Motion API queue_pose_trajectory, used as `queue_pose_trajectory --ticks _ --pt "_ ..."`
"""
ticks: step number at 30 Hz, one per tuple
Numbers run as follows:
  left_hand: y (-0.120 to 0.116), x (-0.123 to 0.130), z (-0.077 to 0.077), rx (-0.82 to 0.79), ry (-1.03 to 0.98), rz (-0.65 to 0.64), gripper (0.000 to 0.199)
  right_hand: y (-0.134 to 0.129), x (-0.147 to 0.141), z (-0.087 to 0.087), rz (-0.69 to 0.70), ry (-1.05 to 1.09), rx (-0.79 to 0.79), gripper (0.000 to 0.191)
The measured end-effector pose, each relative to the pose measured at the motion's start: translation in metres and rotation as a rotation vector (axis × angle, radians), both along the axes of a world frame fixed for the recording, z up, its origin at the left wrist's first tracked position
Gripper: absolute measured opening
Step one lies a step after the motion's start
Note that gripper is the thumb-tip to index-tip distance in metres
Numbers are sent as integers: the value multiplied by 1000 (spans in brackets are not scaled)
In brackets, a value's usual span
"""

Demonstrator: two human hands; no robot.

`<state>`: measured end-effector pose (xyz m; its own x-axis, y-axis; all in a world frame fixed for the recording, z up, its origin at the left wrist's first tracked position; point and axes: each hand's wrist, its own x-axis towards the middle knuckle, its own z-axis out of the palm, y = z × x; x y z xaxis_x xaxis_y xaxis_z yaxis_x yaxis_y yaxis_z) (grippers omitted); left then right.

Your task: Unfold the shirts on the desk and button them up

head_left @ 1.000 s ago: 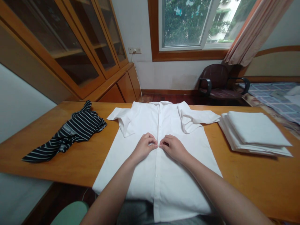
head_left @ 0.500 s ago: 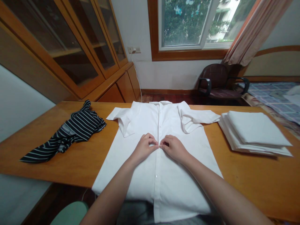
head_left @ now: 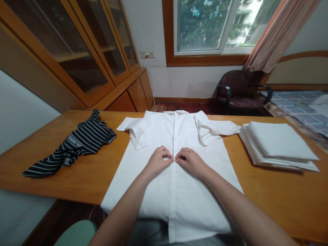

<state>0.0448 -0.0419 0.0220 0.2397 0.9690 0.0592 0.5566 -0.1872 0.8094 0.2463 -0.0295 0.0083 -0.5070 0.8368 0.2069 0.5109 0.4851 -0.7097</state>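
A white short-sleeved shirt [head_left: 205,186] lies front side up on the wooden table [head_left: 84,184], collar at the far edge and hem hanging over the near one. My left hand [head_left: 160,160] and my right hand [head_left: 190,160] meet at its front placket, about mid-length. Each pinches the fabric between thumb and fingers, and the fingertips nearly touch. Whatever button sits between them is mostly covered by the fingers. Lower on the placket a small button [head_left: 171,193] shows. Both sleeves are spread outward with creases.
A crumpled black-and-white striped garment [head_left: 87,138] lies on the table's left. Folded white cloths [head_left: 282,141] are stacked at the right. Below the near left edge stands a green stool [head_left: 77,234]. Beyond the table are a glass-door cabinet [head_left: 107,78] and an armchair [head_left: 238,90].
Almost nothing has moved. The fingertips have shifted very slightly at the placket, still pinching the shirt in the same place.
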Motion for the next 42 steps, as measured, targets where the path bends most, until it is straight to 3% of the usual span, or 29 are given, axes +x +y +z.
queue_pose_trajectory --ticks 42 --pt "1 -3 -3 -7 -19 -24 6 1 -1 -3 14 -32 40 6"
